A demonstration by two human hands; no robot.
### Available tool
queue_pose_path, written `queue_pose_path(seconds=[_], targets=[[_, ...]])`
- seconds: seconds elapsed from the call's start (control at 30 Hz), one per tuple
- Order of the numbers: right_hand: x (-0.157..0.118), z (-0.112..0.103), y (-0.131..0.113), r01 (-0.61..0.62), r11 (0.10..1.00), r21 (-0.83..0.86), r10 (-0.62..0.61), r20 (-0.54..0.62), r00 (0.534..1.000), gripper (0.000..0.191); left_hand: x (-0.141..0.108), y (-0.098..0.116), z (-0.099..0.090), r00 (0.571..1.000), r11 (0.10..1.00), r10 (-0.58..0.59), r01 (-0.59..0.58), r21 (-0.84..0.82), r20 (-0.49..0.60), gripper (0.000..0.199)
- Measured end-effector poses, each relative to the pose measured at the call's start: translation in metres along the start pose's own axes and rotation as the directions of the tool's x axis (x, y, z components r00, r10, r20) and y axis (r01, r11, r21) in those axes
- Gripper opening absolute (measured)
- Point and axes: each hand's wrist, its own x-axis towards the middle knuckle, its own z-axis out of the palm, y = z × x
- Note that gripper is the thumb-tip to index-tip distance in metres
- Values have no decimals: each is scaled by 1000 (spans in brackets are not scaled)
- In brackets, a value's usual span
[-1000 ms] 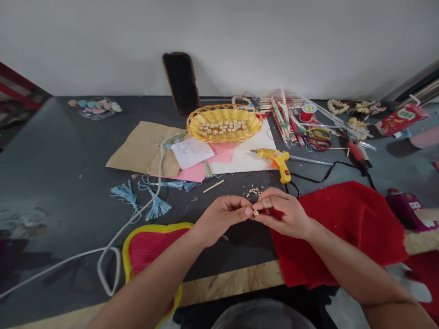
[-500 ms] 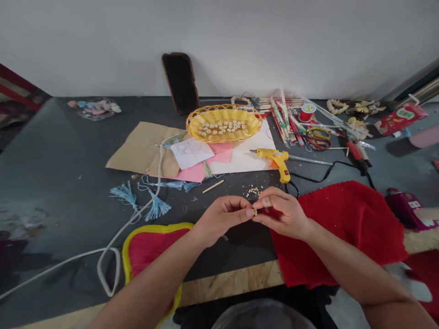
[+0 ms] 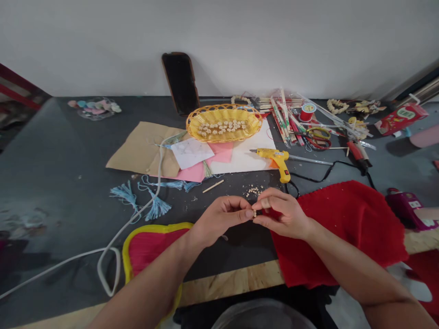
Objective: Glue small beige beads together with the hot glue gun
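Near the table's front edge, my left hand and my right hand meet fingertip to fingertip. Between them they pinch a small cluster of pale beads. A bandage-like band wraps one finger of my right hand. Just beyond the fingers lies a loose scatter of tiny pale pieces. The yellow glue gun rests on its side behind my right hand, nozzle pointing left. Farther back, a yellow woven basket holds several small bead clusters.
Blue tassels and a white cable lie at the left. A red cloth spreads under my right forearm. Scissors, packaged sticks and a red drink carton stand back right. A phone leans on the wall.
The fingers of my right hand have shifted very slightly around the small bead cluster. Everything else stays where it was.
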Motion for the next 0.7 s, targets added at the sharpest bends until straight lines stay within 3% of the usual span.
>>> queue_pose_path(seconds=[0.1,0.23,0.33,0.43,0.57,0.7], targets=[[0,-8,0,-52,999,-13,51,-22,998,25,0,2,0,999,998,21,-23,-55,-30,24],[2,-28,9,-182,968,-174,140,-228,964,12,1,8,-2,986,987,80,-100,-130,-149,25],[3,-41,21,-321,890,-323,211,-334,919,12,2,11,-5,969,972,108,-150,-181,-221,26],[2,-47,31,-392,829,-399,256,-352,900,12,4,13,-8,959,953,123,-186,-238,-256,24],[1,-46,36,-306,810,-500,194,-263,945,10,5,13,-9,948,932,142,-225,-284,-284,22],[0,-50,42,-350,709,-612,201,-301,932,12,5,12,-10,943,923,149,-241,-300,-298,21]])
